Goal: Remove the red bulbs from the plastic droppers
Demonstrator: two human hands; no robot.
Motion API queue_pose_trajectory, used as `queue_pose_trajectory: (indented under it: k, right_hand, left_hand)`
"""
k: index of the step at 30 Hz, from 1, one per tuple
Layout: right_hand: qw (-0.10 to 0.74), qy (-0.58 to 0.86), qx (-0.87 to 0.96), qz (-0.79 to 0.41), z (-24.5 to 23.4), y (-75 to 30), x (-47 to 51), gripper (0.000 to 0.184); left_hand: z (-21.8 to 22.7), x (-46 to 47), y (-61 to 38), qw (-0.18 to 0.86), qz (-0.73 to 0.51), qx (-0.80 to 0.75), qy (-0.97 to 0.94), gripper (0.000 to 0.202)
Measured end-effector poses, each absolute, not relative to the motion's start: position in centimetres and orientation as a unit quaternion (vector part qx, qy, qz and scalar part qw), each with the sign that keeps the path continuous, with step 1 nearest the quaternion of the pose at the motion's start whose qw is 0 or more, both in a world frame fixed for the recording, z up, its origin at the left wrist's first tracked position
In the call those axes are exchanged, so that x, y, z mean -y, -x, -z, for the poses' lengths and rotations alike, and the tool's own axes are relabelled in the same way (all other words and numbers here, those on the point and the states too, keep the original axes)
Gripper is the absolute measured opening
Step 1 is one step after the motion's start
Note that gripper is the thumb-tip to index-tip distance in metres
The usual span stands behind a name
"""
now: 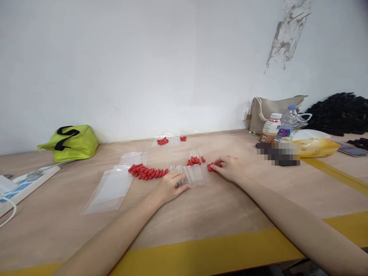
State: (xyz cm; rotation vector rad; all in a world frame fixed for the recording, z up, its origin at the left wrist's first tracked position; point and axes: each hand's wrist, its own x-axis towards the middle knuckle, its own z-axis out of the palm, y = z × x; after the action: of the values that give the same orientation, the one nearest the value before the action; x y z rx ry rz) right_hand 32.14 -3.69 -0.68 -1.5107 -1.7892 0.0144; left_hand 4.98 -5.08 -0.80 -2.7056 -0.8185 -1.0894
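A row of clear glass droppers with red rubber bulbs [148,172] lies across the middle of the table. Over the tubes at the row's left part, my left hand [171,186] is curled, its thumb on the near side and its fingers on the far side. Bare clear tubes [198,176] extend to the right of it. My right hand [228,168] pinches red dropper bulbs [210,167] at the row's right end; its fingertips partly hide them. Just beyond the row, several more droppers [195,160] point their red bulbs toward me.
Clear plastic bags [110,189] lie left of the row. A bag of droppers [169,140] rests near the wall. At left are a lime-green bag [75,143] and a power strip [31,184]; at right, drink bottles [270,128], a yellow tissue pack [316,147] and a black pile [339,115].
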Motion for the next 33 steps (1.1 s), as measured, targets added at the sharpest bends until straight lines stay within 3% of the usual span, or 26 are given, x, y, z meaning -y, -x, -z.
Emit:
queue_pose_trajectory:
  k: [10, 14, 18, 24, 29, 33]
  right_hand:
    - [0.407, 0.665, 0.617, -0.108, 0.2, -32.7, 2.8, 0.022]
    - [0.342, 0.7, 0.616, -0.12, -1.0, -32.1, 0.5, 0.016]
    - [0.297, 0.702, 0.631, -0.144, -2.0, -30.4, -2.0, 0.024]
    - [0.076, 0.789, 0.566, -0.225, -3.0, -27.6, -4.4, 0.018]
    - [0.098, 0.789, 0.578, -0.185, -3.9, -27.3, -4.7, 0.01]
    - [0.176, 0.748, 0.626, -0.133, -4.9, -28.2, -2.7, 0.017]
  left_hand:
    - [-0.4, 7.2, -3.9, 0.092, 0.375, 0.369, 0.846, 0.021]
    - [-0.3, 7.1, -3.6, 0.111, 0.382, 0.396, 0.828, 0.017]
    - [-0.1, 6.7, -3.3, 0.11, 0.397, 0.432, 0.802, 0.017]
    - [-0.2, 6.9, -3.5, 0.111, 0.375, 0.449, 0.804, 0.018]
    - [-0.2, 6.9, -3.6, 0.108, 0.362, 0.45, 0.809, 0.018]
    - [-0.2, 6.6, -3.3, 0.098, 0.368, 0.457, 0.804, 0.018]
